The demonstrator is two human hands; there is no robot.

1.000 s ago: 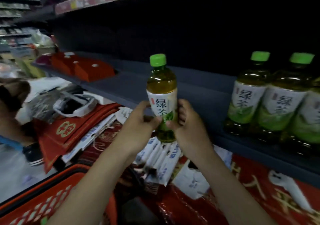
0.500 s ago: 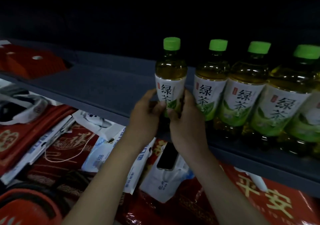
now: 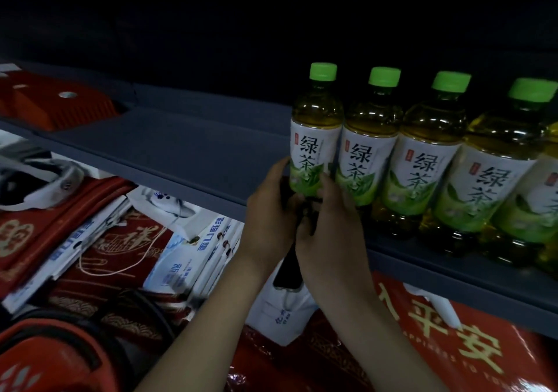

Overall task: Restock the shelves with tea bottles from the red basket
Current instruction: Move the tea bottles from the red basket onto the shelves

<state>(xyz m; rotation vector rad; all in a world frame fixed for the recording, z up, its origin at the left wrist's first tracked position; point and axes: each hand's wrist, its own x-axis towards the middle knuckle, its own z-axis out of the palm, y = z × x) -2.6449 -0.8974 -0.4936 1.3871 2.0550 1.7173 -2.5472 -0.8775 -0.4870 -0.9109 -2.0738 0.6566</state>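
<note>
A green-capped tea bottle (image 3: 315, 132) with a white and green label stands upright at the left end of a row of like bottles (image 3: 428, 156) on the grey shelf (image 3: 187, 150). My left hand (image 3: 270, 210) grips its lower part from the left, and my right hand (image 3: 329, 219) grips it from the right. The hands hide the bottle's base, which appears to rest on the shelf near the front edge. The red basket (image 3: 45, 358) is at the bottom left corner.
Left of the bottles the grey shelf stretches bare as far as a red box (image 3: 60, 102). Below it lie red printed bags (image 3: 453, 346), white and blue packets (image 3: 199, 253) and a dark phone (image 3: 287, 271) in a white bag.
Both hands have carried the bottle rightward onto the shelf until it touches the leftmost bottle of the row. The view has shifted right and closer.
</note>
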